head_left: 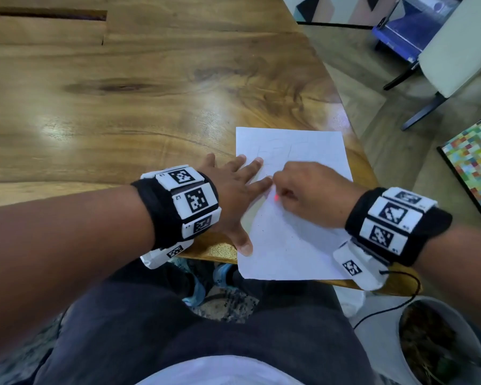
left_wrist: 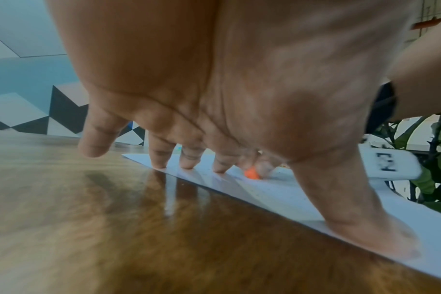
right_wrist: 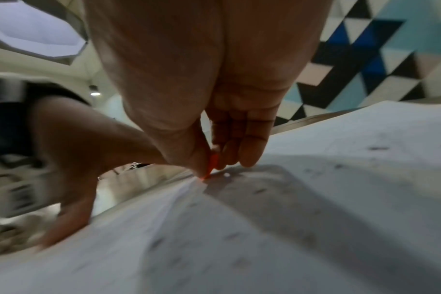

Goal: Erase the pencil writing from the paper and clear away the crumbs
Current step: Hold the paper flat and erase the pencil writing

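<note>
One paper (head_left: 303,237), white, flat at the table (head_left: 122,107) corner, near edge overhanging. One orange eraser (left_wrist: 251,173), tip on the paper, pinched in the right hand (head_left: 308,190). Left hand (head_left: 233,195): fingers straight and spread, pressing the paper's left edge. Dark crumbs (right_wrist: 259,191) scattered on the sheet, uncounted.

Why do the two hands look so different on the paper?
The left hand lies flat with fingers spread, pressing the paper's edge; the right hand is curled, pinching a small orange eraser. The left hand's little finger reaches onto the wooden table; the right hand sits fully over the paper. Both touch the paper and wear black wristbands with white markers.
</note>
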The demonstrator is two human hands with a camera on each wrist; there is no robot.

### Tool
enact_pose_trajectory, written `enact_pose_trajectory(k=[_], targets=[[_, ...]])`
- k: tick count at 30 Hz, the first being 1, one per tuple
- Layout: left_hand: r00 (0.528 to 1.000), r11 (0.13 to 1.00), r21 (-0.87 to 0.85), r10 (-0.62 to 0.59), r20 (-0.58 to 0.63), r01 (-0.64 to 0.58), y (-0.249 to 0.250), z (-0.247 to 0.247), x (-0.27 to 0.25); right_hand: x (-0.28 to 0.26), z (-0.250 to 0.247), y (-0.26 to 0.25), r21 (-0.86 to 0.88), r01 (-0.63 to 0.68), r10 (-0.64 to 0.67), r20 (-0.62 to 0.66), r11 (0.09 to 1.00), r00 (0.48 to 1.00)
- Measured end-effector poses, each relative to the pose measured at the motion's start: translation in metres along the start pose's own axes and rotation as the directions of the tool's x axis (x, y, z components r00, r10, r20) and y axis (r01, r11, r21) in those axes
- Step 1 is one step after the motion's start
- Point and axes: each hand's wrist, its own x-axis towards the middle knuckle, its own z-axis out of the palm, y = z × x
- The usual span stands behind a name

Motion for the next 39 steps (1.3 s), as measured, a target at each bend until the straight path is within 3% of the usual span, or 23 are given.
enact_pose_trajectory(k=[2,4,10,12,14,17,20,22,24,26,28,31,36,39], targets=[[1.000,1.000,-0.006,-0.001,0.005,0.001,0.000,0.000,0.001,-0.010,0.005,-0.013,0.033,0.131,-0.133,0.051,0.991,0.990],[1.000,1.000,-0.010,0.001,0.013,0.000,0.000,-0.001,0.000,-0.011,0.006,-0.012,0.034,0.155,-0.157,0.067,0.987,0.985],[1.000,1.000,-0.019,-0.008,0.026,0.008,0.003,-0.006,-0.002,0.014,-0.004,0.021,-0.018,-0.183,0.182,-0.038,0.983,0.983],[0.999,1.000,-0.025,-0.011,0.033,0.012,0.004,-0.007,-0.001,0.010,-0.003,0.014,-0.044,-0.129,0.129,-0.022,0.991,0.991],[0.999,0.999,-0.033,-0.013,0.037,0.014,0.004,-0.007,-0.001,-0.002,0.001,-0.001,-0.004,0.019,-0.019,0.033,1.000,0.999],[0.999,0.999,-0.029,-0.013,0.042,0.014,0.005,-0.008,0.001,-0.014,0.006,-0.015,0.063,0.156,-0.163,0.117,0.986,0.980],[0.999,1.000,-0.020,-0.011,0.033,0.012,0.006,-0.009,0.002,-0.004,0.002,0.004,0.000,0.016,-0.016,0.056,1.000,0.998],[0.999,1.000,-0.011,-0.012,0.030,0.012,0.006,-0.009,0.003,0.004,-0.006,0.023,-0.028,-0.148,0.149,0.007,0.989,0.989],[1.000,1.000,0.000,-0.013,0.028,0.013,0.004,-0.008,0.003,0.008,-0.008,0.031,-0.055,-0.208,0.208,-0.009,0.976,0.978],[1.000,1.000,0.001,-0.011,0.020,0.011,0.004,-0.008,0.003,0.003,-0.007,0.024,-0.069,-0.141,0.142,0.008,0.988,0.990],[1.000,1.000,-0.004,-0.018,0.016,0.018,0.006,-0.009,0.003,-0.009,-0.003,0.008,-0.016,0.004,-0.003,0.055,1.000,0.998],[1.000,1.000,0.002,-0.029,-0.002,0.029,0.010,-0.009,0.003,-0.022,0.004,-0.005,0.026,0.145,-0.147,0.100,0.989,0.984],[0.999,0.999,0.025,-0.031,-0.034,0.032,0.011,-0.007,0.004,0.000,-0.006,0.024,0.013,-0.145,0.145,-0.005,0.989,0.989],[0.999,0.999,0.033,-0.033,-0.040,0.034,0.011,-0.005,0.004,-0.001,-0.003,0.020,0.001,-0.120,0.120,-0.003,0.993,0.993]])
